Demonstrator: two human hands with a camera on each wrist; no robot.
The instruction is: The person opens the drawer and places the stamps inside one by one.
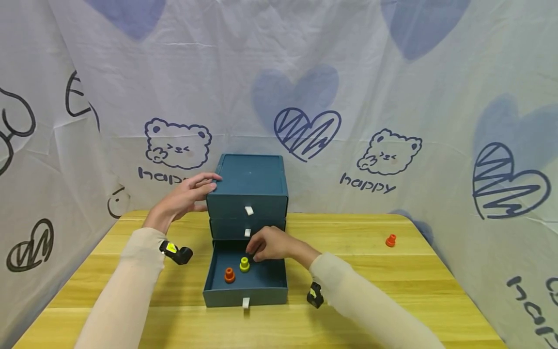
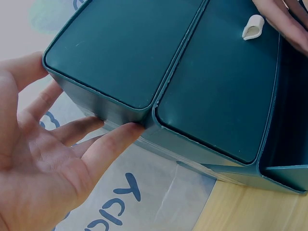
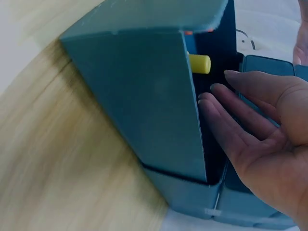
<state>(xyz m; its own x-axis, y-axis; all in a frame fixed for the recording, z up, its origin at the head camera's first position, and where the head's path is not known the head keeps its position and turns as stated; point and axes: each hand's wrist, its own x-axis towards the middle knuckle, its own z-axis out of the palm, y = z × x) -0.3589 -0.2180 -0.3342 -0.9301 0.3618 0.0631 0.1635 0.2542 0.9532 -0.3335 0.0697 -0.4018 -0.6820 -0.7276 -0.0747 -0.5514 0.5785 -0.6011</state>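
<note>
A dark teal drawer cabinet (image 1: 250, 177) stands on the table with its bottom drawer (image 1: 245, 296) pulled out. In that drawer a yellow stepped plastic peg (image 1: 244, 265) and an orange one (image 1: 229, 276) stand upright. My left hand (image 1: 185, 196) touches the cabinet's left side, its fingers spread along the wall in the left wrist view. Over the back of the drawer is my right hand (image 1: 272, 243), just right of the yellow peg. In the right wrist view its thumb and fingers stand apart, with nothing seen between them and the yellow peg (image 3: 200, 64) beyond the fingertips.
Another orange peg (image 1: 391, 241) stands on the wooden table (image 1: 348, 286) at the right. Two upper drawers are closed, each with a white pull tab (image 1: 249, 211). A printed white cloth (image 1: 305, 43) hangs behind and along both sides.
</note>
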